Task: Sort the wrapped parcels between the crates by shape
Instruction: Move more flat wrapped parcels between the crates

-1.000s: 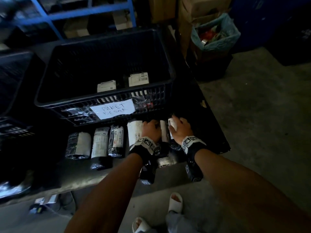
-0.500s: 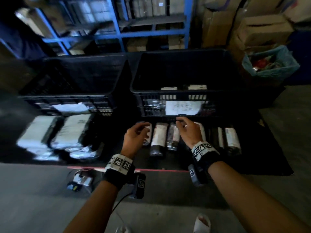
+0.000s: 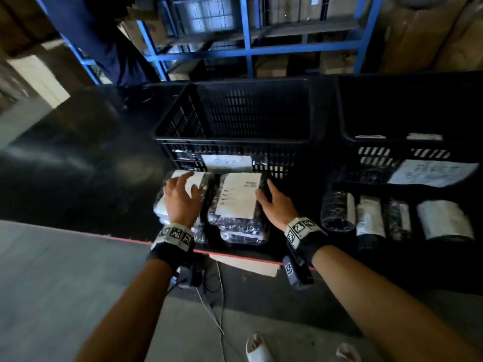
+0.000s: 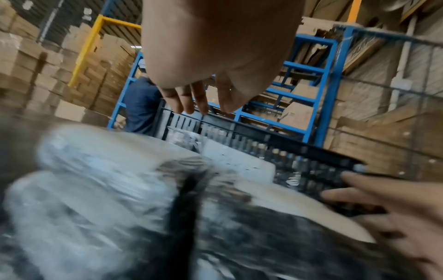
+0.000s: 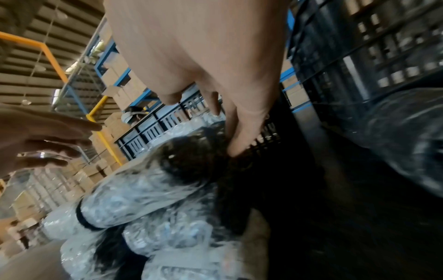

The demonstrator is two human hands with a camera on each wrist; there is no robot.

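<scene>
Two stacks of flat bubble-wrapped parcels with white labels lie before the middle black crate [image 3: 232,138]. My left hand [image 3: 181,195] rests spread on the left stack [image 3: 160,205]; the left wrist view shows its fingers [image 4: 191,98] relaxed and holding nothing. My right hand [image 3: 273,202] lies against the right edge of the right stack [image 3: 235,199], fingers [image 5: 230,128] straight along the wrap. Several roll-shaped parcels [image 3: 369,218] lie in a row before the right crate [image 3: 392,145].
Both crates carry paper signs on their front walls. The black table [image 3: 78,178] ends in a red front edge [image 3: 125,238]. Blue shelving [image 3: 247,48] with cardboard boxes stands behind, and a person in dark blue [image 3: 115,48] at the back left. Cables hang under the table.
Both hands have left the roll-shaped parcels and moved left onto the two flat stacks. The head view has swung left with them.
</scene>
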